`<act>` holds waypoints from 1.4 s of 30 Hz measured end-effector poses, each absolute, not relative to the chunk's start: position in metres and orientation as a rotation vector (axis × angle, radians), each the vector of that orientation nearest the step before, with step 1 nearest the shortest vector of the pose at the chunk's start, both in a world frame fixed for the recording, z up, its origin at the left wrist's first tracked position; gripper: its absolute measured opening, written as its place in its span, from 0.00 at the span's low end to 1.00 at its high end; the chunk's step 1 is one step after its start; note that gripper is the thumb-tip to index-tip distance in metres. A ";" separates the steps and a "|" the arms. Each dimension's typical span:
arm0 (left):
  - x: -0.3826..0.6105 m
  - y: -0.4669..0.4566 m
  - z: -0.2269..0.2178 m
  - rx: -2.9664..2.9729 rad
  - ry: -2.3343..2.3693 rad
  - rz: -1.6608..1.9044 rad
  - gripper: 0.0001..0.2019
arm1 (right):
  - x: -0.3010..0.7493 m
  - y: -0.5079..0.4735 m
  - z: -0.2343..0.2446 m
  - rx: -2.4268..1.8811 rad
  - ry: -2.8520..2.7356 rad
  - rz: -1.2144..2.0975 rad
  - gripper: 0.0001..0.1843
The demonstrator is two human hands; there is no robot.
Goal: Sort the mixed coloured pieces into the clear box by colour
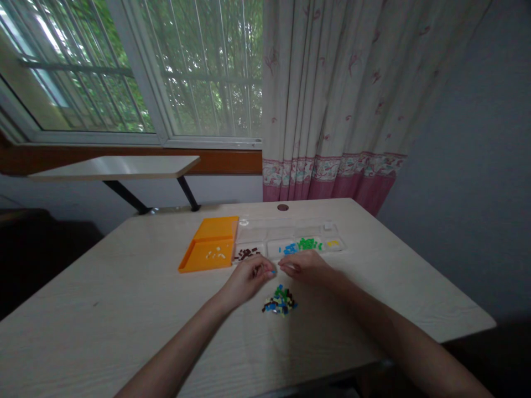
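Between left hand [249,278] and right hand [307,267], tiny blue piece [273,271], axis unreadable.

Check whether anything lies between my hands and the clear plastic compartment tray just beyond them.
Nothing visible does. The left hand and right hand meet right at the near edge of the clear plastic compartment tray. The pile of small mixed-colour bricks lies on their near side; the orange plastic tray sits left.
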State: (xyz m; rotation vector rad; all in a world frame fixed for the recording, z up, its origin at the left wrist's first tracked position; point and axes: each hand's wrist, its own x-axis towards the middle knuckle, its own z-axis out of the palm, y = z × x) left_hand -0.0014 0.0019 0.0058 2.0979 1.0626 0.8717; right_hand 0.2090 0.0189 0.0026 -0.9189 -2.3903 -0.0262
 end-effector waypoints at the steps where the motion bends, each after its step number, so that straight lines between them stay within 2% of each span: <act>1: -0.001 0.002 0.006 2.079 1.058 0.877 0.09 | 0.204 0.016 0.001 -0.882 -2.372 -0.021 0.08; 16: 0.003 0.002 0.001 1.975 0.998 0.938 0.12 | 0.196 0.007 0.002 -0.757 -2.236 -0.001 0.09; 21: 0.000 -0.003 0.007 2.295 0.929 0.794 0.10 | 0.207 0.015 0.010 -0.815 -2.072 -0.149 0.09; 24: 0.000 -0.008 0.010 2.495 0.832 0.608 0.13 | 0.213 0.018 0.019 -0.860 -1.936 -0.199 0.09; 29: 0.000 -0.009 0.009 2.663 0.913 0.420 0.14 | 0.216 0.017 0.027 -0.841 -1.894 -0.213 0.09; 42: -0.004 -0.009 0.011 2.699 0.857 0.357 0.17 | 0.218 0.019 0.022 -0.856 -1.872 -0.226 0.09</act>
